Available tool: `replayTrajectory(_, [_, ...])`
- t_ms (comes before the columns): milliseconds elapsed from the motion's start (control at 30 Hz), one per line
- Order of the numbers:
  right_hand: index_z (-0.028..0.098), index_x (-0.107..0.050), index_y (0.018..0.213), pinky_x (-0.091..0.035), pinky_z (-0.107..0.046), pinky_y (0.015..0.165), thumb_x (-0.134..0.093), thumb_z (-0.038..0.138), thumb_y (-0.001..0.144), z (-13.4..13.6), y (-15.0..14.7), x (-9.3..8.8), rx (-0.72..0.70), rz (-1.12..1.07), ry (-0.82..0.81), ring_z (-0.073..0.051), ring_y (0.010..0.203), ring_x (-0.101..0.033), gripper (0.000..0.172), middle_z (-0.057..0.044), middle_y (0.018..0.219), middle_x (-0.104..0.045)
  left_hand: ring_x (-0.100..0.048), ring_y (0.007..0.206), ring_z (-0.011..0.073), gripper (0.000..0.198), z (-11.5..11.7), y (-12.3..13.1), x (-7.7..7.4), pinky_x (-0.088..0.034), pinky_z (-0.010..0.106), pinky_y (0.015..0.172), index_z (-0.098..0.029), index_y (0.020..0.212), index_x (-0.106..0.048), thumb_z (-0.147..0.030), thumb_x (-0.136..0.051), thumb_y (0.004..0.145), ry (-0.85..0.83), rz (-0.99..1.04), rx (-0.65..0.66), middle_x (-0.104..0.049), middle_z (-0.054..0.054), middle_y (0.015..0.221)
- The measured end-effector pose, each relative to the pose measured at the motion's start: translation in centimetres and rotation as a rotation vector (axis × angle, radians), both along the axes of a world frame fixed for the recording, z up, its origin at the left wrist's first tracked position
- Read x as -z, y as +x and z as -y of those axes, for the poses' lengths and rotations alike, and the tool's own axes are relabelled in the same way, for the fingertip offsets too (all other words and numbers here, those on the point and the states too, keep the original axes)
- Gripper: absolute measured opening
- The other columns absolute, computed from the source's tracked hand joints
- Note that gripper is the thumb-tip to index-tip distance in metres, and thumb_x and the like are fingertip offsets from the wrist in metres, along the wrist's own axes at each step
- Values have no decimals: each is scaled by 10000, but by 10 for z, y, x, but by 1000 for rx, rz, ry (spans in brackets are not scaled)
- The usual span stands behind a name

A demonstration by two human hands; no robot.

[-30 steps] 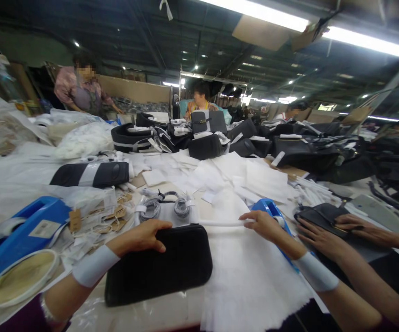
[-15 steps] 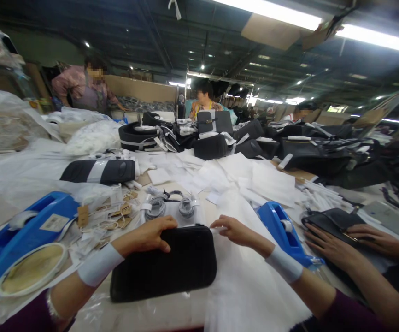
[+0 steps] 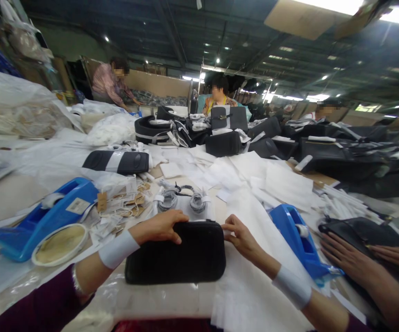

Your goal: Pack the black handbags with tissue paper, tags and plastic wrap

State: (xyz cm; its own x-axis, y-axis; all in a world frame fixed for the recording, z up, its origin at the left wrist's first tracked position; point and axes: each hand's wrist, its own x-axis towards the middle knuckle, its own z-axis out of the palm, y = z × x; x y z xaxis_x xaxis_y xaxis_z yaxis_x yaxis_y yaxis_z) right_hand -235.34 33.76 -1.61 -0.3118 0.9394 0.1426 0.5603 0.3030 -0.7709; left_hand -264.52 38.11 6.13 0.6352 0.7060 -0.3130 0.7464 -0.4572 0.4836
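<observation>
A black bag (image 3: 175,258) with rounded corners lies right in front of me, its smooth dark panel showing. My left hand (image 3: 165,228) is closed over its upper edge, thumb on the panel and fingers behind. At the upper right corner is my right hand (image 3: 236,235), thumb and forefinger drawn together in a pinch. Whatever lies between those fingertips is too small to make out. Just behind the bag, two grey wrapped coils (image 3: 196,203) and a dark curved strap (image 3: 186,188) rest on a white surface.
Blue tape dispensers stand at left (image 3: 57,216) and right (image 3: 298,244). Near the left one are a round shallow tub (image 3: 60,244) and tangled tags (image 3: 126,203). White sheets (image 3: 216,170) and black bags (image 3: 227,143) cover the far side. A co-worker's hands (image 3: 351,258) press on another bag at right.
My right hand has come in to the bag's upper right corner and its fingers have closed together. The left hand keeps its grip. The whole view has shifted, moving things rightward.
</observation>
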Motion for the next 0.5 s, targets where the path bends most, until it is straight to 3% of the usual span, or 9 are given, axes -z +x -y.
replayTrajectory(167, [214,-668,884,-396,-268,675,-550,143,794,-2,-19,3,12,-135,11,-146,737,-492,164,-8,816,-521,-528,1123,252,582,2,0,-2,-404,312,967,-201,1204,-583,-282,-746,651,-3,-2,-6,-566,73,1200])
replayTrajectory(333, [184,-594,659,-373,-261,671,-574,146,739,-4,-28,7,60,-221,-26,-141,724,-471,90,1,772,-488,-544,1128,259,605,1,3,-4,-411,307,961,-195,1214,-586,-288,-745,638,-23,-21,-30,-592,74,1219])
replayTrajectory(500, [178,-603,610,-371,-254,668,-621,236,741,-13,-24,-3,-90,-249,-197,-137,725,-489,144,7,754,-480,-563,1128,279,638,1,3,-6,-409,314,954,-193,1252,-578,-300,-729,641,-75,-38,-72,-625,71,1231])
